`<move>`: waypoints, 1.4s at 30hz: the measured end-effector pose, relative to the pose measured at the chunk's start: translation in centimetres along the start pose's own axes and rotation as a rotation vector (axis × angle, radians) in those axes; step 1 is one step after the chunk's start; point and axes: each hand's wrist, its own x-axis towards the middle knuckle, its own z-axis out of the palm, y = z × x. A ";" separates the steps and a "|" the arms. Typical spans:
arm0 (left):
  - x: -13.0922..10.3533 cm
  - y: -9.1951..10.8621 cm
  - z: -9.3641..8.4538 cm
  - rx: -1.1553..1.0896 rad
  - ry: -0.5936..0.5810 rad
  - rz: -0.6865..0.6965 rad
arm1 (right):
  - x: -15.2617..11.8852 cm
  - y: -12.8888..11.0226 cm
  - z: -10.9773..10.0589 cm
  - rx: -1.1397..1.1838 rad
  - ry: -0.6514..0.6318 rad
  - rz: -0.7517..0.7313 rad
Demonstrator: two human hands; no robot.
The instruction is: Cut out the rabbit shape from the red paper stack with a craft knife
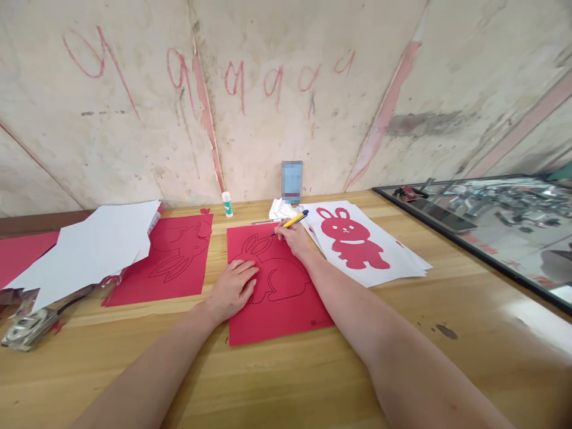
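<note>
In front of me lies a sheet of red paper (268, 319) with a rabbit outline (286, 280) drawn in dark line. My left hand (233, 288) rests flat on its left side, fingers stretched over the rabbit's face, holding nothing. Near the top edge, my right hand (292, 235) grips a yellow pen (295, 219) with a blue end, its tip at the paper just right of the rabbit's ears. My right forearm covers part of the sheet's right side.
Left are another red sheet (181, 280) with a rabbit drawing, white papers (102, 232) and a tape measure (29, 328). A glue stick (227, 204) stands by the wall. Right lie a white sheet (393, 265) bearing a red paper rabbit (355, 238) and a black-framed glass panel (482, 250).
</note>
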 end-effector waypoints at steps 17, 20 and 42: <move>0.2 0.7 -0.8 0.016 -0.041 -0.051 | 0.1 -0.4 -0.3 -0.035 -0.028 0.029; 0.3 0.9 -0.8 0.015 -0.045 -0.060 | 0.2 -0.3 -0.3 -0.039 -0.031 0.038; 0.6 1.7 -1.2 0.026 -0.039 -0.060 | 0.1 0.1 -0.6 -0.007 -0.024 0.031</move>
